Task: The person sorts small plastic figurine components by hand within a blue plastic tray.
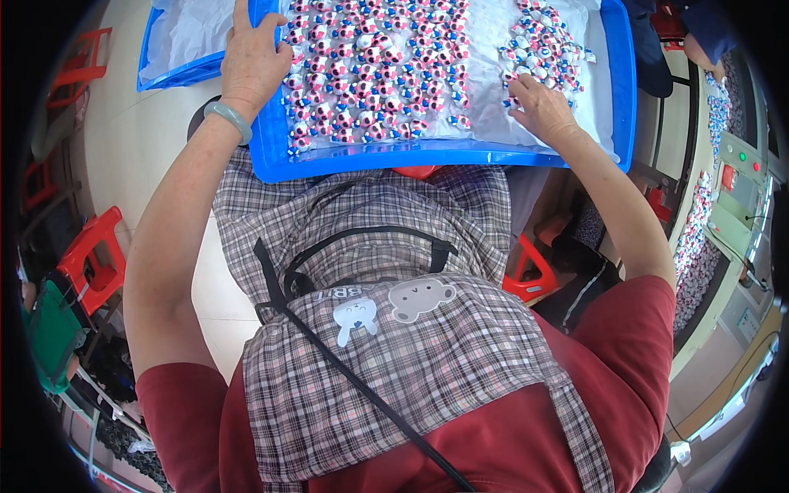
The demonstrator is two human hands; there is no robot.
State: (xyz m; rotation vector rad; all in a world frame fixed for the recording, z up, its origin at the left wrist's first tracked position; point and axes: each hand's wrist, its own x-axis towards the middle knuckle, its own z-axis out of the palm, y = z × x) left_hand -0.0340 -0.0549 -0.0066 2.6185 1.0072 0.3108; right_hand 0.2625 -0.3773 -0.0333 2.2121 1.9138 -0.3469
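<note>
Figurines (374, 78) fill the left and middle of a blue tray (394, 161), in rows starting just beside the left hand (256, 62) and running away from the person. That hand, a pale bangle (228, 120) at its wrist, is at the tray's left edge, fingers spread and thumb apart; no figurine shows in it. Farther right, across a gap, more figurines lie in a loose pile (538, 51). The right hand (539, 105) is at its near left side, fingers half curled, tips touching the pile; I cannot tell whether they grip one.

Left of the tray stands a second tray (182, 67). Inside the first, the rows come close to the left wall and, in places, the near wall. A bare strip of white liner (486, 99) separates rows from pile, and another bare strip lies between the pile and the right wall.

In the rows, the figurines are white, pink and blue with dark patches; those in the pile show more white and blue, tumbled at mixed angles.
</note>
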